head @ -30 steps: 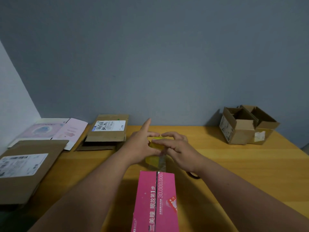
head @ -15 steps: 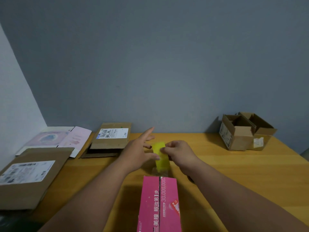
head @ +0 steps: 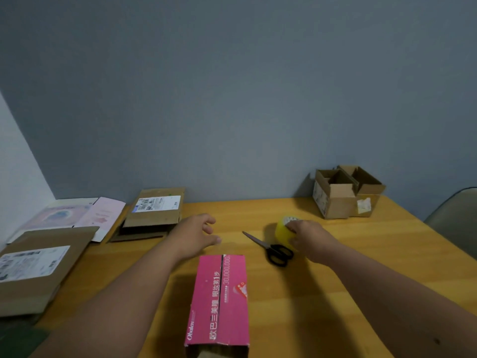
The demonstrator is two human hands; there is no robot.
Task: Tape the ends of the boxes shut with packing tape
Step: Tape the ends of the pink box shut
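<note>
While flattened cardboard mailers [head: 38, 264] lie far left on the wooden table [head: 387, 254], the left hand [head: 192, 235] hovers with fingers loosely apart, holding nothing. Just nearer than its fingertips lies the pink box [head: 222, 298], its seam running lengthwise. Right of those fingers rest black scissors [head: 271, 248]. The right hand [head: 311, 237] curls its fingers round the yellow tape roll [head: 282, 229]. Beyond these fingers stand open cardboard boxes [head: 346, 192].

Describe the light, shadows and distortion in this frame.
Head view: dim, even light, no glare; soft shadows lie on the table under both arms and beside the pink box; wide-angle bending tilts the left wall corner; the box's near end is cropped.
</note>
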